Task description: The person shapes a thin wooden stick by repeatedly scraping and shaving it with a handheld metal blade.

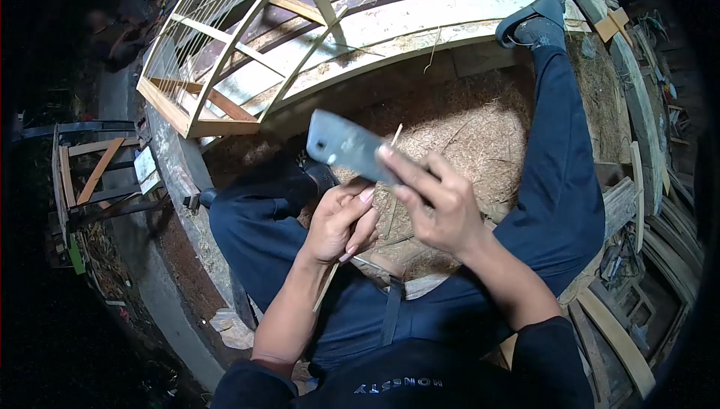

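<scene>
A broad metal blade (349,146) with a small hole near its far end points up and to the left, its near end in my right hand (446,203). The fingers of that hand are closed round it. My left hand (341,221) is closed on a thin wooden strip (325,289), which runs down past my wrist. A thin light tip of wood (397,134) shows just behind the blade. The blade lies right above my left fingertips; whether it touches the strip is hidden.
A curved wooden frame (217,38) with thin rods stands at the upper left on a pale plank (382,23). Shavings (480,146) cover the ground between my legs. Curved wood pieces (615,338) lie at the right. A person (112,38) is at the far upper left.
</scene>
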Tool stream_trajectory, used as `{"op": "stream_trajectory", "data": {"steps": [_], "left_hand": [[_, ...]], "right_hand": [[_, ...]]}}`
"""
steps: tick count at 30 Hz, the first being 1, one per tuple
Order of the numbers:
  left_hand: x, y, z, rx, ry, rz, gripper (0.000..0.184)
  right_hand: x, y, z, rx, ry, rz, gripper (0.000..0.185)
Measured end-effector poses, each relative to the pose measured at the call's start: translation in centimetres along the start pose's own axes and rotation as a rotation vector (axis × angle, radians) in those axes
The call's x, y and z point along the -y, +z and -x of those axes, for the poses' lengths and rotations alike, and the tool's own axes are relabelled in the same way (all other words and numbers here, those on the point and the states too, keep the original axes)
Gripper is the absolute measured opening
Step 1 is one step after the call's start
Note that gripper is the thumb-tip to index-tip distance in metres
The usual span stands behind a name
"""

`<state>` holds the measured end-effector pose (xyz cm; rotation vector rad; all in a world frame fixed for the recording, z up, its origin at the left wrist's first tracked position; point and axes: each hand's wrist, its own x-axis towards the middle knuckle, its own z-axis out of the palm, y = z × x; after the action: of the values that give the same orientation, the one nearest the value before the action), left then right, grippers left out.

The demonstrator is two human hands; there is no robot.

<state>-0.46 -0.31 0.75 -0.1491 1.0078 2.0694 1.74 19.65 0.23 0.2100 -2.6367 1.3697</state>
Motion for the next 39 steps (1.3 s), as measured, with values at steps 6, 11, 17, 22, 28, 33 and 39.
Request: {"op": "stream_trajectory", "data": {"steps": [6,11,17,22,28,33,39], "left_hand": [[0.0,0.6,-0.1,-0.096,0.031,-0.117,0.036],[0.0,0.5,0.0,-0.102,0.043,-0.181,0.039],[0.7,-0.4,0.0,-0.097,0.079,-0.256,0.044],[0.3,0.8,-0.4,-0.052,0.105,-0.296,0.051],[0.1,1.5,-0.5,-0.109,0.075,-0.265,0.052],[0.2,1.1,-0.5,-0.118,0.076,-0.294,0.052],[0.2,1.3,-0.9,-0.133,0.112,-0.272,0.054]], "right_hand": [[-0.8,0.1,-0.5,-0.056,0.002,0.011,0.051],[-0.5,0.2,-0.1,-0.014,-0.005,0.020,0.051],[-0.5,0.2,0.2,0.043,0.023,0.033,0.051],[-3.2,-1.9,-1.9,-0.007,0.495,-0.358,0.044],[-1.8,-1.6,-1.4,0.035,0.673,-1.096,0.065],[-2.2,-1.8,-0.9,0.017,0.693,-1.027,0.064],[-1.3,-1.9,-0.7,0.072,0.514,-0.901,0.054]]}}
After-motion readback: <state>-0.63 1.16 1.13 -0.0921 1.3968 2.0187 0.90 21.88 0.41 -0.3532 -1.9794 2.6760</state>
